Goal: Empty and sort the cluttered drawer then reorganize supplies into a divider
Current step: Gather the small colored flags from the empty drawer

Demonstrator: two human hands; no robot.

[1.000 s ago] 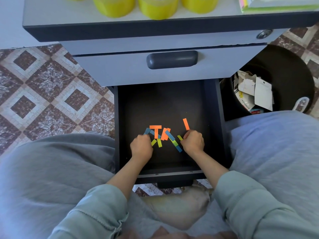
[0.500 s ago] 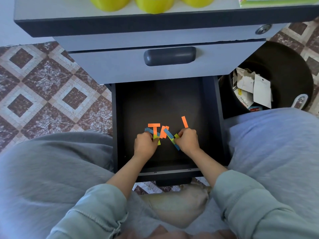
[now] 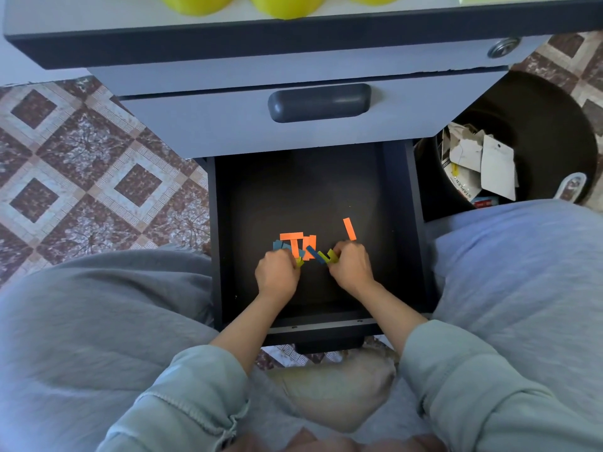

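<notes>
Open drawer: colored paper strips. Bin: paper scraps.

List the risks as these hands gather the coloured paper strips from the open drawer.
1. The lone orange strip lies apart, beyond the right hand, and may be missed.
2. The paper strips are thin and lie flat on the drawer floor. Those under the left hand could slip out or crease; a green one bends upward at the right hand.
3. Orange, blue and green overlap in one pile, so scooping them together may make sorting harder.
</notes>
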